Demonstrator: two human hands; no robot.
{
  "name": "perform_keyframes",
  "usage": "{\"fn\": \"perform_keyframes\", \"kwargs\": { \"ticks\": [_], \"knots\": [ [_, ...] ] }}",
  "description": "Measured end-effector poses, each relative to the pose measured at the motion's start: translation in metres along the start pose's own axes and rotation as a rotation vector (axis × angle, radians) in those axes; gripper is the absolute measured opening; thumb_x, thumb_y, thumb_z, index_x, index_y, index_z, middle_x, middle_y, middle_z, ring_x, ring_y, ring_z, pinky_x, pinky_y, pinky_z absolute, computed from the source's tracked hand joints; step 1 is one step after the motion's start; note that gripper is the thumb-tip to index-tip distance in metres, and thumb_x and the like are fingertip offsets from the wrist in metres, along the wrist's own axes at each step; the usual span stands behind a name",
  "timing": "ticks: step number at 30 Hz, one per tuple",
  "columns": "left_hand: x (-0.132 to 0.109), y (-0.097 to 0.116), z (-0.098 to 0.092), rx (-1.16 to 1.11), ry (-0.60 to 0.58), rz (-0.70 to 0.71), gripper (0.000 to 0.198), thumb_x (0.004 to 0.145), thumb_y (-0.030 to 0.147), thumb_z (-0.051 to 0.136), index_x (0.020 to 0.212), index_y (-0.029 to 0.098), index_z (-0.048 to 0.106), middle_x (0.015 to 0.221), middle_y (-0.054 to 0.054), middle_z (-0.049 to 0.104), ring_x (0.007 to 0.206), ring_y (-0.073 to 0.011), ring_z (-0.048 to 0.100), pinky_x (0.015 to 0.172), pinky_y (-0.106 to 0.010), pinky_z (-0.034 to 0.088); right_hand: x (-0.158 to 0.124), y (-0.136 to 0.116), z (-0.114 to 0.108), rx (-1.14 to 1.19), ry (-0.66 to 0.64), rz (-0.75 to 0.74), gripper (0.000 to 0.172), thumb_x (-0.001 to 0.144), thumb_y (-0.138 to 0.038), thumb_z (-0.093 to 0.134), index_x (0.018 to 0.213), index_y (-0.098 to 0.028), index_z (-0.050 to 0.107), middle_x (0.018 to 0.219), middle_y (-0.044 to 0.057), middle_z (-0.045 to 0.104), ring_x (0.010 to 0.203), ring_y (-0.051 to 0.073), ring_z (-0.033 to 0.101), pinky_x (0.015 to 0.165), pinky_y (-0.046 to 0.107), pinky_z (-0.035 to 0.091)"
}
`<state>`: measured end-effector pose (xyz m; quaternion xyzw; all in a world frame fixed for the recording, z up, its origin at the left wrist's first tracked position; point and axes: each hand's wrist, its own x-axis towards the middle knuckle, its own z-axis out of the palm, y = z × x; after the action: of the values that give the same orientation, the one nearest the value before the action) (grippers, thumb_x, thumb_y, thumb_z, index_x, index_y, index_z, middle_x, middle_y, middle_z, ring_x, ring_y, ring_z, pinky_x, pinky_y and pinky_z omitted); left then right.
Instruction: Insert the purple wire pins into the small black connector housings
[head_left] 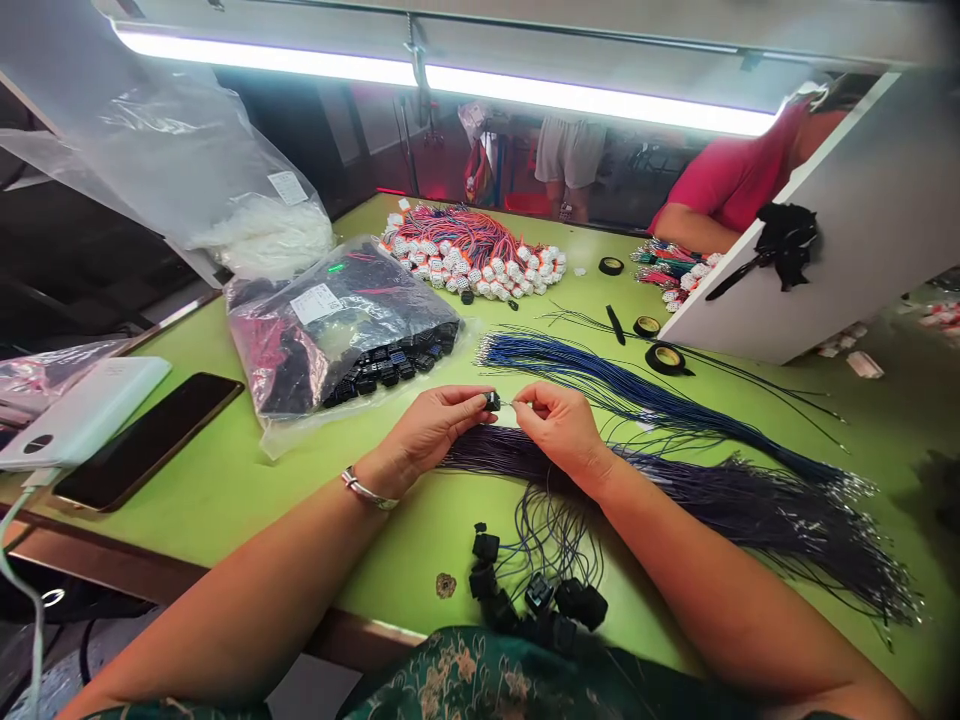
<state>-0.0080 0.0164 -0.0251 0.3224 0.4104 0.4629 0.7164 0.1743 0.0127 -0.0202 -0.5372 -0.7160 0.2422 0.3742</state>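
Note:
Between the thumb and fingers of my left hand (442, 420) is a small black connector housing (492, 401). My right hand (559, 425), just to the right, pinches a thin wire (510, 404) whose tip points at the housing; whether it has entered cannot be made out. Beneath both hands lies a long bundle of dark wires (675, 480). Behind it stretches a bundle of blue wires (600, 375) with metal terminals at the ends. Close to my body, several black connectors (538, 592) with wires attached rest on the green table (397, 540).
A clear bag of black connectors (337, 320) lies at left, with a phone (150, 440) and white power bank (90, 410) beyond. White-connector harnesses (472, 250) are piled at the back. Tape rolls (666, 358) sit near a white partition (810, 240); a co-worker's arm (697, 232) is behind it.

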Motion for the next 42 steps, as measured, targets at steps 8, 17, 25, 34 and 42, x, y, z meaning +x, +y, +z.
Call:
{"fn": "perform_keyframes", "kwargs": {
  "ticks": [8, 17, 25, 34, 42],
  "knots": [
    [0.001, -0.002, -0.001, -0.015, 0.011, 0.021, 0.026, 0.06, 0.016, 0.084, 0.084, 0.013, 0.076, 0.079, -0.005, 0.074, 0.069, -0.0132, 0.068, 0.077, -0.026, 0.055, 0.0, 0.003, 0.001, -0.028, 0.006, -0.015, 0.016, 0.079, -0.027, 0.056, 0.072, -0.019, 0.067, 0.052, -0.003, 0.053, 0.047, 0.009, 0.041, 0.05, 0.024, 0.029],
    [0.002, -0.001, -0.003, -0.027, -0.022, 0.028, 0.023, 0.065, 0.019, 0.082, 0.086, 0.013, 0.074, 0.084, -0.006, 0.073, 0.075, -0.0147, 0.069, 0.082, -0.028, 0.053, -0.001, -0.001, 0.001, -0.017, 0.009, -0.039, 0.015, 0.078, -0.025, 0.056, 0.071, -0.019, 0.067, 0.051, -0.003, 0.052, 0.047, 0.009, 0.04, 0.049, 0.024, 0.029],
    [-0.001, 0.001, 0.0, -0.043, -0.013, 0.025, 0.029, 0.061, 0.014, 0.083, 0.089, 0.016, 0.074, 0.084, -0.004, 0.073, 0.078, -0.0128, 0.067, 0.081, -0.026, 0.051, -0.004, -0.002, 0.002, -0.042, -0.032, -0.09, 0.015, 0.078, -0.024, 0.055, 0.07, -0.019, 0.067, 0.052, -0.004, 0.053, 0.048, 0.008, 0.04, 0.05, 0.023, 0.028],
    [-0.003, 0.0, -0.001, 0.218, -0.03, 0.136, 0.037, 0.063, 0.023, 0.081, 0.099, 0.016, 0.074, 0.079, -0.006, 0.075, 0.066, -0.0148, 0.065, 0.064, -0.027, 0.049, -0.002, 0.0, 0.0, -0.116, -0.002, -0.115, 0.013, 0.078, -0.022, 0.055, 0.072, -0.02, 0.067, 0.057, -0.003, 0.058, 0.052, 0.01, 0.045, 0.053, 0.023, 0.03],
    [0.002, -0.008, -0.005, 0.146, -0.027, 0.162, 0.038, 0.06, 0.022, 0.084, 0.095, 0.015, 0.074, 0.088, -0.009, 0.076, 0.081, -0.0191, 0.069, 0.082, -0.032, 0.05, -0.002, -0.002, -0.002, -0.114, 0.028, -0.109, 0.015, 0.08, -0.024, 0.055, 0.071, -0.02, 0.067, 0.058, -0.001, 0.059, 0.053, 0.011, 0.047, 0.054, 0.023, 0.032]
  ]
}}
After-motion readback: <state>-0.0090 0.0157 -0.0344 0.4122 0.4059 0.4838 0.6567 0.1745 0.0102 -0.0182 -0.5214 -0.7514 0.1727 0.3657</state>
